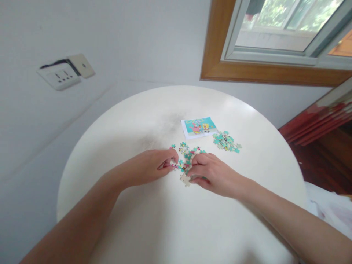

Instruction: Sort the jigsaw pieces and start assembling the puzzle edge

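Small jigsaw puzzle pieces (188, 157) in teal, yellow and pink lie loosely between my two hands on the table. My left hand (158, 163) is curled at their left side, its thumb and index finger closed at a pinkish piece (174, 167). From the right, my right hand (211, 171) reaches in with bent fingers, thumb and fingertips at a pale, blank-faced puzzle piece (186, 179). Its palm side and part of the pieces under it are hidden. Beyond the hands lies a picture sheet (200, 127) with a pink and a yellow cartoon figure on teal.
A second heap of puzzle pieces (226, 141) lies right of the picture sheet. All of this rests on a round white table (132, 121) against a wall. A wood-framed window (264, 71) is at upper right, a wall socket (60, 76) at left.
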Demonstrator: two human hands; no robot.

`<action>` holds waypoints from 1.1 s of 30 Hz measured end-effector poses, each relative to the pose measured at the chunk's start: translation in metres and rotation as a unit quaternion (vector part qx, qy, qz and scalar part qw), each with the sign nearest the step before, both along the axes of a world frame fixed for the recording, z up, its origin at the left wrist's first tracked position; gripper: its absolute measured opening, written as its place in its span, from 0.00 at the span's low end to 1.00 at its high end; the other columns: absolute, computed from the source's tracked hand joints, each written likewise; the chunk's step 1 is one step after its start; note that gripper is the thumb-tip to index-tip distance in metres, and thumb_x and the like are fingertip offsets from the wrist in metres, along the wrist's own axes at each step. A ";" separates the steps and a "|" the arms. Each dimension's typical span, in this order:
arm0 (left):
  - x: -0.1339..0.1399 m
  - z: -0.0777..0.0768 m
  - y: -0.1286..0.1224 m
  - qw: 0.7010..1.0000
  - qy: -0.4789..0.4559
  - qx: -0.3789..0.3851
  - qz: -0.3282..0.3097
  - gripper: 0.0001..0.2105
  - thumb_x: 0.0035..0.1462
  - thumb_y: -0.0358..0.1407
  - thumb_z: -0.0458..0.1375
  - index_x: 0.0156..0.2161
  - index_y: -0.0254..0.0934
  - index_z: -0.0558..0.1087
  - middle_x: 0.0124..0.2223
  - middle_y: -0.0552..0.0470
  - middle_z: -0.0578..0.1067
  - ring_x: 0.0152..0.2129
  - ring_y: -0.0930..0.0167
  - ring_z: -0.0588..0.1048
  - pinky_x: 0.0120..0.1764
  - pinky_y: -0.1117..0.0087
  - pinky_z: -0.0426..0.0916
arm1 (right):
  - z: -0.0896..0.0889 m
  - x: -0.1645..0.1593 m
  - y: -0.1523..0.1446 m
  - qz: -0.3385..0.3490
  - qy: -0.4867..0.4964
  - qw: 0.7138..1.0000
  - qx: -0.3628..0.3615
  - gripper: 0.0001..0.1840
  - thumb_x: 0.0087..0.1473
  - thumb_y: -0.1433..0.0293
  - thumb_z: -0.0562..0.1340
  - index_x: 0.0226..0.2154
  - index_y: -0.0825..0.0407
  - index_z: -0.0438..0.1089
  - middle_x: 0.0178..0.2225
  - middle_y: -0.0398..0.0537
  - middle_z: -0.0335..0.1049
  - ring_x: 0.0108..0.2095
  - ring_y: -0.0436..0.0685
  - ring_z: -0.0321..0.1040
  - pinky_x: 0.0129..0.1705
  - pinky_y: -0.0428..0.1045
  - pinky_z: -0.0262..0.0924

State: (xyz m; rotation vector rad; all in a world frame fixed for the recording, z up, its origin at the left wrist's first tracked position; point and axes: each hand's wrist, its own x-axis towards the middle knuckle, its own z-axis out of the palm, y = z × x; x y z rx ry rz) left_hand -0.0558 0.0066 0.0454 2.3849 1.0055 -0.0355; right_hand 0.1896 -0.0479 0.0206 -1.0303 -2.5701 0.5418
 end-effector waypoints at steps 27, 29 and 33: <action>0.015 -0.011 -0.012 0.990 -0.041 0.045 -0.124 0.11 0.60 0.29 0.50 0.37 0.41 0.74 0.35 0.56 0.76 0.33 0.72 0.72 0.39 0.73 0.60 | 0.001 0.002 0.001 0.014 0.007 0.999 0.029 0.12 0.64 0.68 0.56 0.35 0.52 0.75 0.37 0.51 0.72 0.41 0.55 0.67 0.44 0.52 0.55; 0.014 -0.010 -0.012 0.993 -0.037 0.031 -0.112 0.08 0.59 0.33 0.53 0.39 0.42 0.75 0.32 0.57 0.74 0.29 0.73 0.71 0.36 0.73 0.59 | -0.003 0.005 0.006 0.005 0.033 0.999 0.023 0.12 0.63 0.69 0.57 0.35 0.53 0.75 0.37 0.51 0.72 0.41 0.55 0.67 0.44 0.51 0.57; 0.013 -0.009 -0.011 0.995 -0.024 0.003 -0.098 0.10 0.55 0.39 0.59 0.42 0.42 0.73 0.26 0.60 0.69 0.23 0.75 0.67 0.31 0.74 0.57 | -0.010 0.010 0.017 -0.038 0.077 0.996 0.013 0.09 0.61 0.69 0.59 0.34 0.52 0.75 0.34 0.49 0.70 0.38 0.54 0.67 0.42 0.49 0.60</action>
